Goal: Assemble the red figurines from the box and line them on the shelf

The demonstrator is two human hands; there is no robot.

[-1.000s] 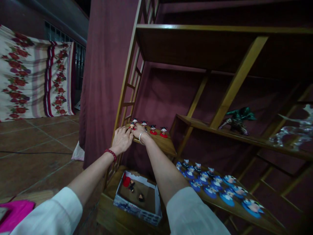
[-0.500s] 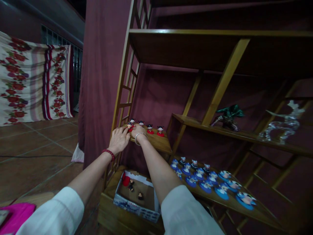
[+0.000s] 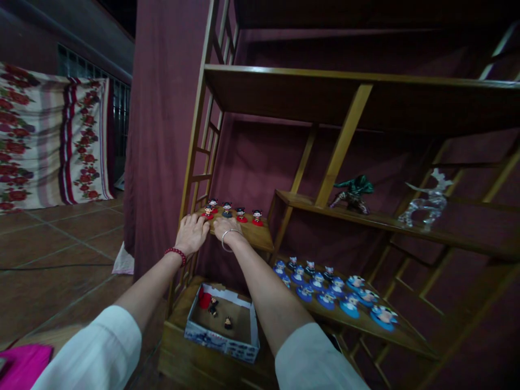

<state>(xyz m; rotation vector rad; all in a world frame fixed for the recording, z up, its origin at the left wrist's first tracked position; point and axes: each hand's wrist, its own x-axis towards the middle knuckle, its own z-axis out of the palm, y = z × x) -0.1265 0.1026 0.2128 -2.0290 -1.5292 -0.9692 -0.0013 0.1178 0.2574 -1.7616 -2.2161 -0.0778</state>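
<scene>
On the small wooden shelf (image 3: pixel 254 236) stand several dark-haired figurines on round bases, mostly red. The front-left figurine (image 3: pixel 208 211) is upright, nearest to both hands. My left hand (image 3: pixel 192 234), with a red bead bracelet, lies at the shelf's left front edge, fingers stretched toward that figurine's red base; whether they touch it I cannot tell. My right hand (image 3: pixel 225 227), wearing a silver bangle, rests by the front edge just right of it, holding nothing visible, its fingertips partly hidden. Below, an open cardboard box (image 3: pixel 221 342) holds red bases (image 3: pixel 205 299) and loose dark figurines (image 3: pixel 228 323).
Several blue-based figurines (image 3: pixel 326 299) stand in rows on a lower shelf at right. A green-cloaked statuette (image 3: pixel 354 193) and a clear deer figure (image 3: pixel 427 203) occupy the middle shelf. A wooden lattice side (image 3: pixel 202 162) borders the left. Pink cloth (image 3: pixel 26 365) lies bottom left.
Both hands have drawn back slightly from the front-left figurine, which now shows more fully and stands upright. The view has shifted a little, moving the shelves leftward in the picture.
</scene>
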